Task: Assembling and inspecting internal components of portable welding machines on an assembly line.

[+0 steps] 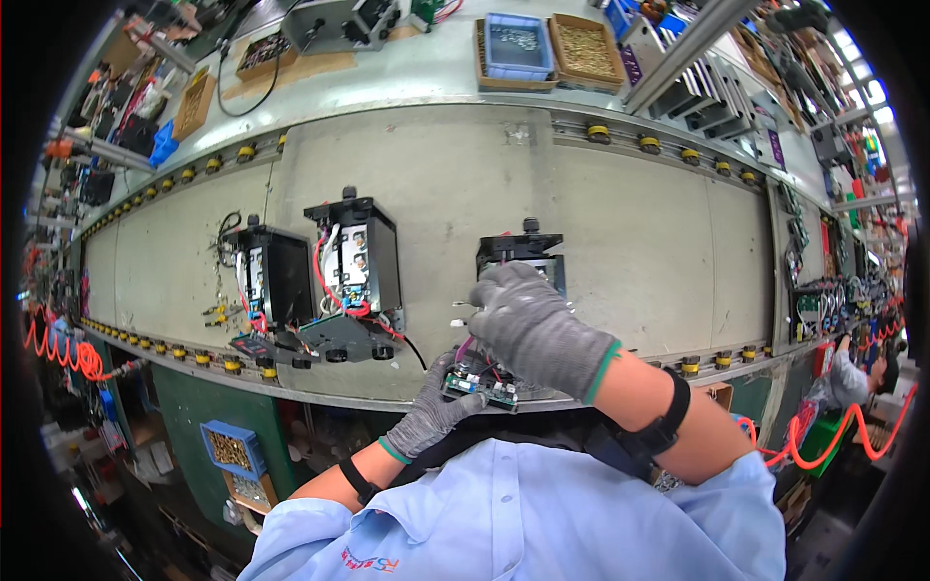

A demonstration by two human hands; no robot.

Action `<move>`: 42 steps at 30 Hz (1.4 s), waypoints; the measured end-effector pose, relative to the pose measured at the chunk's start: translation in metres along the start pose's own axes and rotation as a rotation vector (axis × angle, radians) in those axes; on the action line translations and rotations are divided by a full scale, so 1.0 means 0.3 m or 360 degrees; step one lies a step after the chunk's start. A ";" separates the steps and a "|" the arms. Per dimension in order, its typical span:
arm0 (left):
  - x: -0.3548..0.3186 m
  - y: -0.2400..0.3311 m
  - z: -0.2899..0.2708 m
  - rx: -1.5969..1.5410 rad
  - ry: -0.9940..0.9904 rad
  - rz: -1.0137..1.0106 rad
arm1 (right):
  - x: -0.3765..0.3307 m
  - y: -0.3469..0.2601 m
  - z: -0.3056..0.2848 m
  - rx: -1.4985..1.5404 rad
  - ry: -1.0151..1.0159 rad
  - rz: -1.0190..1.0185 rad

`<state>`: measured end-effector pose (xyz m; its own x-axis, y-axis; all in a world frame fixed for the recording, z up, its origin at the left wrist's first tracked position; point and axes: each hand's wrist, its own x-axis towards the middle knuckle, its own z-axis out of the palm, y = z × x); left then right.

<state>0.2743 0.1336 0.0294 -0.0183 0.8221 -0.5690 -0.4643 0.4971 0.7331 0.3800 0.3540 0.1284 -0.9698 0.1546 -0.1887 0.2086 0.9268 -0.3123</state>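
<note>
Holding a small green circuit board at the near edge of the counter, your left hand is closed around its near side, thumb and fingers pinching it so it sits level just under your chin line, close enough to see the wiring. Your right hand arches over from the right, wrist bent down and fingers curled together just above the board where thin red and purple wires rise; whether those fingertips actually pinch a wire you cannot tell, since the glove hides them. Both hands wear grey knit gloves, and each forearm carries a black strap. Just behind your right hand stands an open black box, placed near so its leads can reach the board. To the left, two more black boxes stand upright on the counter with red and white wires spilling toward a flat black cover laid near them. Far across the counter sit a blue tray and a brown tray of small parts. Another person's sleeve shows at the far right
</note>
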 end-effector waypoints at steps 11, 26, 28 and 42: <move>0.018 0.041 -0.036 0.0358 -0.0111 -0.0242 | -0.536 0.025 0.478 0.1008 0.0726 0.1175; 0.034 -0.007 -0.048 0.0126 -0.0070 -0.0339 | -0.549 0.095 0.647 0.1969 -0.0265 0.1216; 0.032 -0.006 -0.042 0.0094 -0.0074 -0.0332 | -0.560 0.074 0.570 0.2676 -0.0286 0.1173; 0.010 -0.031 -0.072 0.0220 -0.0045 -0.0297 | -0.463 0.038 0.495 0.3211 -0.0066 0.0950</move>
<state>0.2596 0.1255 0.0128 0.0822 0.7188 -0.6903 -0.3317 0.6729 0.6612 0.5360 0.2924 0.0128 -0.7526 0.1894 -0.6307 0.2618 -0.7927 -0.5505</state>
